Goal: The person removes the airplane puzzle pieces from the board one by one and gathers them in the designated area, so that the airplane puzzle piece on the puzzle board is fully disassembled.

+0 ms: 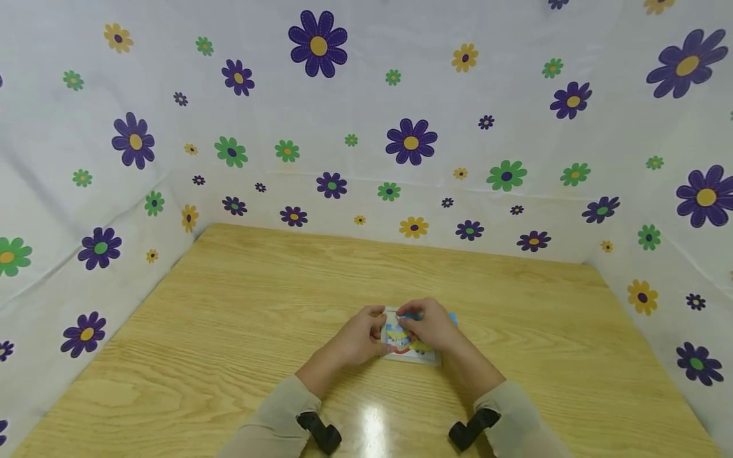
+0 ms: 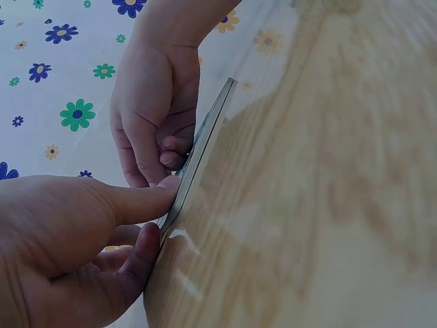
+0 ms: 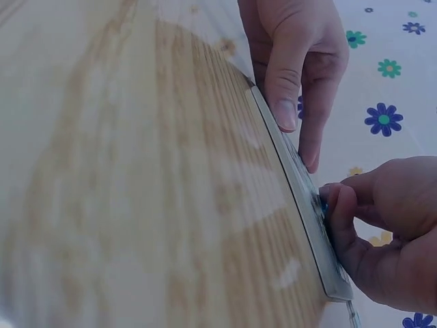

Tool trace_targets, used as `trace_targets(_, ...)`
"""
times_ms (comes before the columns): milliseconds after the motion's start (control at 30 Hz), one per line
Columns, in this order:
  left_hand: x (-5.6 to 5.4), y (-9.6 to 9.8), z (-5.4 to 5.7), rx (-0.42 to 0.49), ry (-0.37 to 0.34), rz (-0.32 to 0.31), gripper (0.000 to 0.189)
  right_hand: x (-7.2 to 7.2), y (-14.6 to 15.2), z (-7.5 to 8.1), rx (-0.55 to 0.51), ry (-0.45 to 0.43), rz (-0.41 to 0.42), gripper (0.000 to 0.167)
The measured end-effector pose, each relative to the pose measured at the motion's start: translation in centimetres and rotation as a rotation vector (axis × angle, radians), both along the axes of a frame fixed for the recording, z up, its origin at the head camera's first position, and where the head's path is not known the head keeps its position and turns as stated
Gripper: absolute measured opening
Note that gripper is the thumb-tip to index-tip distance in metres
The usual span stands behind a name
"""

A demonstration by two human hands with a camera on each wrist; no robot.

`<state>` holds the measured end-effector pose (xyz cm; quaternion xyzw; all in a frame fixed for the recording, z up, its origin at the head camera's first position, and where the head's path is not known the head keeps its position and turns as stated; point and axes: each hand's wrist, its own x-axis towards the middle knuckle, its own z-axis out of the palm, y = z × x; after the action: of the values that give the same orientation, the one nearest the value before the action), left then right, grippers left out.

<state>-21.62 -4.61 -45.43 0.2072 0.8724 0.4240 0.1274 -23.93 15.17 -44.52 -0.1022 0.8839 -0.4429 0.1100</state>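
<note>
The board [image 1: 411, 359] lies on the bench [image 1: 258, 305], between the two hands and partly under the right one. The left hand [image 1: 362, 336] holds it at its left edge: the thumb reaches the near part of that edge, the index finger its far corner, and the gap between them spans the edge. In the left wrist view the thumb touches the rim, with the other fingers bent beside it.

The right hand [image 1: 429, 324] is over the board's right and far part, hiding much of it. Its thumb and fingertips are together, pinching a small blue piece [image 3: 324, 203] just at the board's face; the fingers cover most of the piece, so its shape cannot be told. The two hands are near each other but apart.

The board has a pale rim and a coloured picture in blue, yellow and red. A patch of blue also shows past the right hand, at the far right corner; whether it belongs to the board cannot be told. Any lettering on the board is too small to read.

Beige sleeves [image 1: 275, 413] carry black mounts [image 1: 321, 432] at the cuffs. Behind the bench hangs white cloth [image 1: 366, 95] printed with purple, green and yellow flowers.
</note>
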Motion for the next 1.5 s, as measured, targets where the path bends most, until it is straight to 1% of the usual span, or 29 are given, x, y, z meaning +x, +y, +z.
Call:
trace_targets(200, -0.2, 0.1, 0.3, 0.008, -0.003, 0.009, 0.063, -0.2, 0.4, 0.4, -0.045, -0.025, 0.017, 0.016)
trace_targets(333, -0.4, 0.1, 0.3, 0.010, 0.004, -0.004, 0.064, 0.0, 0.9, 0.5, -0.139, -0.077, 0.004, 0.025)
trace_targets(433, -0.5, 0.1, 0.2, 0.007, 0.012, -0.008, 0.065, 0.1, 1.2, 0.5, -0.212, -0.128, -0.023, 0.032)
trace_targets(567, -0.4, 0.1, 0.1, 0.009, -0.001, 0.002, 0.067, 0.2, 1.8, 0.4, -0.261, -0.177, -0.043, 0.029)
trace_targets(633, -0.3, 0.0, 0.0, 0.003, -0.008, 0.008, 0.065, 0.2, 2.4, 0.5, -0.275, -0.199, -0.047, 0.027)
trace_targets(700, -0.2, 0.0, -0.1, 0.008, -0.017, 0.013, 0.065, 0.2, 3.0, 0.6, -0.268, -0.203, -0.053, 0.027)
trace_targets(800, -0.2, 0.0, -0.1, 0.010, -0.012, 0.016, 0.062, 0.0, 4.3, 1.1, -0.240, -0.189, -0.058, 0.027)
trace_targets(933, -0.3, -0.1, -0.1, 0.024, -0.008, 0.012, 0.065, -0.2, 5.9, 1.7, -0.209, -0.177, -0.073, 0.028)
trace_targets(1100, -0.2, -0.2, -0.1, 0.026, -0.012, 0.001, 0.066, -0.4, 7.6, 2.3, -0.174, -0.169, -0.113, 0.030)
trace_targets(1200, -0.1, -0.1, -0.2, 0.032, -0.014, -0.007, 0.067, -0.4, 8.5, 2.3, -0.155, -0.169, -0.131, 0.032)
trace_targets(1367, 0.0, 0.0, -0.2, 0.046, -0.012, -0.018, 0.067, -0.5, 10.0, 2.1, -0.137, -0.194, -0.159, 0.035)
trace_targets(1500, -0.1, 0.0, -0.2, 0.036, -0.026, -0.001, 0.069, -0.5, 11.0, 2.2, -0.126, -0.211, -0.184, 0.036)
